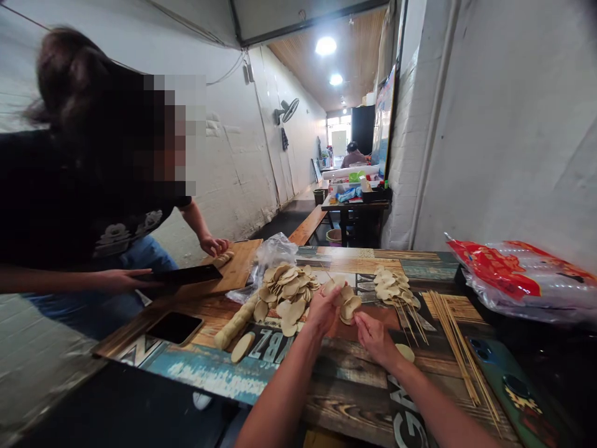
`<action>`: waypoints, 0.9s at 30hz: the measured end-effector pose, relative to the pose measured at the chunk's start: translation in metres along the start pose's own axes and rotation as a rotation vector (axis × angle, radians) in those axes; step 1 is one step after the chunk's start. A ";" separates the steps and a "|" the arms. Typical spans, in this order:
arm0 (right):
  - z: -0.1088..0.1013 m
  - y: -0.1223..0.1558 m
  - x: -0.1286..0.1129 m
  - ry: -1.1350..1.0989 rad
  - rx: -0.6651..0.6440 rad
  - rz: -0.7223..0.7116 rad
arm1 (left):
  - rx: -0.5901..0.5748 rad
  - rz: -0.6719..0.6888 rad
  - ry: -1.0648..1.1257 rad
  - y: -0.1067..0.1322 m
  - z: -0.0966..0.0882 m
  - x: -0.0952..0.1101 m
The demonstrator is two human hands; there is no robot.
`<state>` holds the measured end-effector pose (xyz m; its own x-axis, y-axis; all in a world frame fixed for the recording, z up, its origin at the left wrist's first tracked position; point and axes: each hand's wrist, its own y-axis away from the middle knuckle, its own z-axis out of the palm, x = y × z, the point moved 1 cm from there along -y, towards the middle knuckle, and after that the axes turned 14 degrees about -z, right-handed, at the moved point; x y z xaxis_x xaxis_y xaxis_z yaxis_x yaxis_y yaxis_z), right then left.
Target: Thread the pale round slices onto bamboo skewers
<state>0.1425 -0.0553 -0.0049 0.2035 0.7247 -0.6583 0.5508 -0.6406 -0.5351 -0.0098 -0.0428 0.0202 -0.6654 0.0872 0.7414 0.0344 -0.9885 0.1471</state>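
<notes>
My left hand (323, 310) is closed around thin, pale round slices (349, 307), which overlap in a row. My right hand (375, 339) is pinched at the lower edge of that row, apparently on the end of a bamboo skewer; a thin tip shows above the slices, and the rest is hidden. Just left of my hands lies a heap of loose slices (291, 289). Finished-looking skewers of slices (390, 286) lie beyond my right hand, their sticks toward me. One single slice (405, 353) rests by my right wrist.
Bare bamboo skewers (450, 336) and a green phone (508, 379) lie at right, near a red plastic package (517, 267). At left, a person (107, 174) holds a wide dark blade (186, 278) over a cutting board (242, 261). A long pale roll (236, 323) and black phone (176, 327) lie nearer.
</notes>
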 end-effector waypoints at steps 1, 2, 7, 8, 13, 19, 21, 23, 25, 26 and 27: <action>0.000 0.000 0.000 -0.003 -0.007 0.003 | 0.018 0.011 0.004 0.001 0.001 0.001; 0.000 0.000 -0.001 -0.011 -0.016 0.012 | 0.036 0.025 0.009 0.001 0.001 0.003; 0.000 0.001 -0.003 -0.035 -0.047 0.026 | 0.080 0.040 0.044 0.005 0.001 0.011; 0.001 0.002 -0.003 -0.037 -0.051 0.021 | 0.082 0.029 0.049 0.006 0.000 0.013; 0.002 0.003 -0.001 -0.010 -0.069 -0.031 | 0.077 0.029 0.047 0.005 -0.011 0.023; 0.003 0.006 0.005 0.037 -0.093 -0.071 | 0.110 0.087 0.118 -0.003 -0.026 0.032; 0.002 0.006 0.005 0.041 -0.107 -0.075 | 0.128 0.095 0.138 -0.004 -0.029 0.034; 0.002 0.006 0.003 0.043 -0.119 -0.076 | 0.143 0.102 0.151 -0.005 -0.032 0.035; 0.001 0.006 0.001 0.042 -0.129 -0.073 | 0.151 0.114 0.149 -0.006 -0.033 0.036; 0.001 0.006 0.000 0.041 -0.132 -0.072 | 0.152 0.122 0.142 -0.006 -0.033 0.036; 0.000 0.005 0.000 0.041 -0.134 -0.070 | 0.152 0.130 0.135 -0.006 -0.033 0.036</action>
<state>0.1452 -0.0591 -0.0079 0.1920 0.7780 -0.5982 0.6677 -0.5503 -0.5014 -0.0588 -0.0380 0.0245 -0.7415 -0.0667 0.6677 0.2312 -0.9595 0.1609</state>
